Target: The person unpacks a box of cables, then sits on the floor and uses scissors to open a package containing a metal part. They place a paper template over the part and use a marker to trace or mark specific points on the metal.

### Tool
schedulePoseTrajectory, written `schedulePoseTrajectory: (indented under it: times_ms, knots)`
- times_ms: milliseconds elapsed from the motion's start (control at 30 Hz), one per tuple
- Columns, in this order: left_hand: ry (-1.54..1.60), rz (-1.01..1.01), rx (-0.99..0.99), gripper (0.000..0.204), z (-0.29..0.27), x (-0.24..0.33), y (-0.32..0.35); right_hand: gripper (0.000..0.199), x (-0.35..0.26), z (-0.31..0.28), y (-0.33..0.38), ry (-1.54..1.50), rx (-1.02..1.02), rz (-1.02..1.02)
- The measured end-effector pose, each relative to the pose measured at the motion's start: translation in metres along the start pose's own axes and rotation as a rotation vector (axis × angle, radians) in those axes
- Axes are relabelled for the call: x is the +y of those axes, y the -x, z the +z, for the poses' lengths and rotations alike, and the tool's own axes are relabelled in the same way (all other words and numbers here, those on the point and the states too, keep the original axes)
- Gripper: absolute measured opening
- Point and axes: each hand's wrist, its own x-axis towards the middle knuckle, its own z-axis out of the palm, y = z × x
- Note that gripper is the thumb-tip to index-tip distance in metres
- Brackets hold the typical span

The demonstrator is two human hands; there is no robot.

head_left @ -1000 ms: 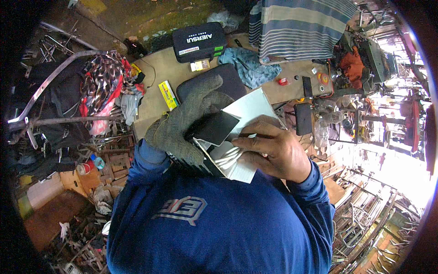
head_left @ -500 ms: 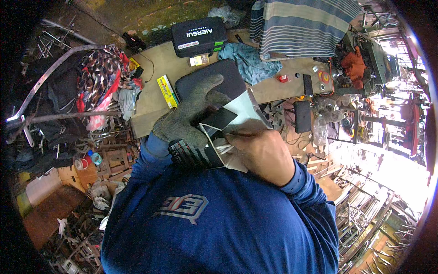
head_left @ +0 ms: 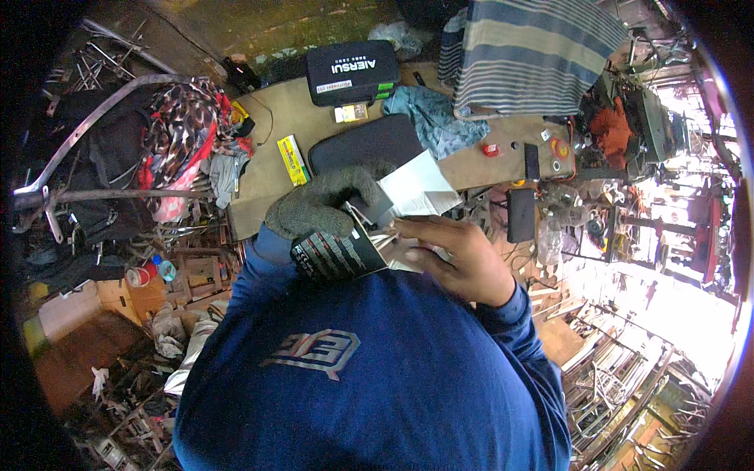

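Small black carton (head_left: 339, 256) with pale printing, white-lined flaps (head_left: 422, 185) standing open, pale strands (head_left: 381, 238) inside, before a blue shirt (head_left: 377, 377), gloved left hand (head_left: 318, 204) with grip wrapped around it, bare right hand (head_left: 465, 257) at the opening, cannot tell whether its grip pinches anything

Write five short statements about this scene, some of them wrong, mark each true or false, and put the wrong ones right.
1. The left hand is gloved and holds the black box. True.
2. The right hand is gloved as well. False: it is bare.
3. The black box is closed all round. False: it is open, with a white flap standing out.
4. A yellow packet lies on the table, left of the nearer black case. True.
5. The large cloth at the upper right is plain red. False: it has blue and pale stripes.
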Motion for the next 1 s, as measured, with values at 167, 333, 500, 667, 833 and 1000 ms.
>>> schedulePoseTrajectory:
  times_ms: [167,333,500,667,833,1000]
  knots:
    - [-0.097,0.041,0.009,0.061,-0.016,0.002,-0.005,0.092,0.022,0.024,0.002,-0.187,0.566,-0.024]
    - [0.026,0.058,-0.046,0.063,-0.021,-0.007,-0.017,0.125,0.052,0.05,-0.033,-0.352,0.686,0.174]
    - [0.21,0.247,0.124,0.064,-0.018,-0.018,-0.041,0.125,0.052,0.026,-0.055,0.389,0.877,0.107]
    - [0.371,0.099,0.305,0.062,-0.007,-0.032,-0.05,0.107,0.045,0.018,-0.067,-0.624,0.821,0.078]
    - [0.371,0.06,0.374,0.061,-0.002,-0.037,-0.047,0.046,0.047,0.015,-0.054,-0.247,0.431,-0.091]
    - [0.261,0.129,0.36,0.06,0.003,-0.037,-0.045,0.033,0.046,0.019,-0.048,-0.169,0.399,-0.13]
